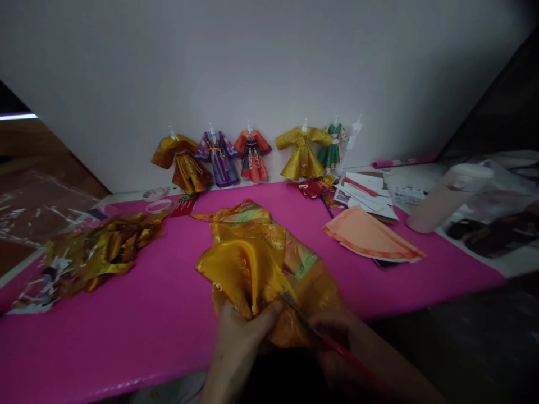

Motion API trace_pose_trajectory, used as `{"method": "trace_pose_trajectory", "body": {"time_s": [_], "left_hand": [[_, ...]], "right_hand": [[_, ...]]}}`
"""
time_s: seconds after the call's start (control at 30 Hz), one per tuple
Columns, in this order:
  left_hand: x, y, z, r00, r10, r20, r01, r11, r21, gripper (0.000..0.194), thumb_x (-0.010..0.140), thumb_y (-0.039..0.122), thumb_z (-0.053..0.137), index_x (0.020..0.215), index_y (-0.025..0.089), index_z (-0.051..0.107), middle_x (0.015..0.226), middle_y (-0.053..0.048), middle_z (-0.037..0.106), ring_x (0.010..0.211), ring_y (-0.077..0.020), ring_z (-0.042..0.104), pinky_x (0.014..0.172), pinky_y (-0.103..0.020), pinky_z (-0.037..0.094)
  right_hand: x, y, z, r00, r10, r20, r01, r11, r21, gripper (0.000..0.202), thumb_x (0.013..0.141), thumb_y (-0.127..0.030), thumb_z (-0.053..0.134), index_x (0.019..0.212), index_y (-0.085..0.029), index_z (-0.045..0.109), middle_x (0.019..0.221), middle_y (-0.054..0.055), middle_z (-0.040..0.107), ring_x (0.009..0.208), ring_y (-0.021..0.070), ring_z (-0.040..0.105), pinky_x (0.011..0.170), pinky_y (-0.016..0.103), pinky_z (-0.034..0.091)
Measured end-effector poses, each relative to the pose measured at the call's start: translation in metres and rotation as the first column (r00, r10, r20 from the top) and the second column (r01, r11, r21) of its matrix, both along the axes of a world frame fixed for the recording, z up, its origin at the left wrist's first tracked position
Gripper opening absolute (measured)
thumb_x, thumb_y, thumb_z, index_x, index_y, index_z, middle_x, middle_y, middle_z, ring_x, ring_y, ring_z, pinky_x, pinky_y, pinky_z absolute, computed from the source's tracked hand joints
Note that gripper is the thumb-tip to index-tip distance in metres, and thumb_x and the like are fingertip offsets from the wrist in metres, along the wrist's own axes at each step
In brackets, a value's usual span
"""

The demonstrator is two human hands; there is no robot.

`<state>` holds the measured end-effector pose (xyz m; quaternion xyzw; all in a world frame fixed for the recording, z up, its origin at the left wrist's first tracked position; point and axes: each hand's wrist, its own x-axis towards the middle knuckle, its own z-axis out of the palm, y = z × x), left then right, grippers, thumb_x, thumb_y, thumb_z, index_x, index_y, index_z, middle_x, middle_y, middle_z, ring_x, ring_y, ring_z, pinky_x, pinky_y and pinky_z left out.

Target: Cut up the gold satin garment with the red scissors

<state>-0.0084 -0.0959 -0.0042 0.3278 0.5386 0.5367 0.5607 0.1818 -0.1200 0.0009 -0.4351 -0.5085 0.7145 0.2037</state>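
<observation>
A large piece of shiny golden fabric [252, 258] lies bunched near the front edge of the pink-covered table, with patterned orange and green parts. My left hand [248, 331] grips its near edge, thumb on top, fingers hidden beneath the cloth. On the right, my right hand [337, 331] is closed on red-handled scissors [311, 325]. Their blades point up and left, and the tips touch the fabric just beyond my left thumb. How far the blades are apart is hard to tell.
Golden scraps [109, 252] are heaped at the left, near tape rolls [158, 206]. Small dressed forms [252, 151] line the wall. At the right lie a peach fan-shaped piece [370, 233], papers [366, 193] and a pale bottle [442, 196]. The pink table cover [126, 336] spans the front.
</observation>
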Motion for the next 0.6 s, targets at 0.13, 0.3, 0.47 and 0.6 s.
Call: {"method": "trace_pose_trajectory", "body": {"time_s": [0.13,0.3,0.47,0.6], "left_hand": [[0.003,-0.002,0.008,1.0,0.001,-0.003,-0.001,1.0,-0.017,0.047,0.055,0.024,0.086,0.099,0.017,0.072,0.095,-0.011,0.081,0.092,-0.0345,0.075,0.076,-0.04,0.062],[0.004,-0.003,0.002,0.999,0.019,0.033,-0.019,1.0,-0.016,0.049,0.054,0.023,0.086,0.099,0.017,0.07,0.093,-0.01,0.081,0.088,-0.0322,0.076,0.079,-0.04,0.061],[0.0,-0.001,-0.009,1.0,0.006,-0.027,-0.005,1.0,0.006,0.042,0.054,0.029,0.085,0.092,0.016,0.072,0.079,-0.008,0.078,0.078,-0.0319,0.074,0.065,-0.037,0.06],[-0.004,0.002,-0.006,0.999,-0.028,-0.022,0.029,0.999,0.031,0.039,0.054,0.026,0.085,0.09,0.017,0.072,0.076,-0.007,0.077,0.076,-0.0301,0.073,0.066,-0.036,0.059]], "right_hand": [[-0.001,0.0,0.001,1.0,0.009,-0.026,-0.008,1.0,0.021,0.016,0.079,-0.022,0.064,0.092,-0.014,0.063,0.064,-0.006,0.055,0.051,0.0067,0.047,0.044,0.016,0.034],[-0.001,-0.005,-0.005,1.0,-0.011,-0.002,0.011,1.0,-0.023,0.019,0.078,-0.026,0.065,0.093,-0.016,0.062,0.062,-0.006,0.054,0.05,0.0068,0.046,0.044,0.016,0.033],[0.008,-0.011,-0.037,0.993,-0.061,0.105,0.046,0.989,0.143,0.053,0.079,-0.056,0.068,0.117,-0.019,0.063,0.064,-0.002,0.057,0.053,0.0116,0.049,0.045,0.02,0.033],[0.013,-0.008,-0.051,0.99,-0.064,0.123,0.033,0.971,0.238,0.056,0.08,-0.062,0.066,0.118,-0.021,0.065,0.075,0.002,0.061,0.064,0.016,0.056,0.056,0.025,0.043]]}}
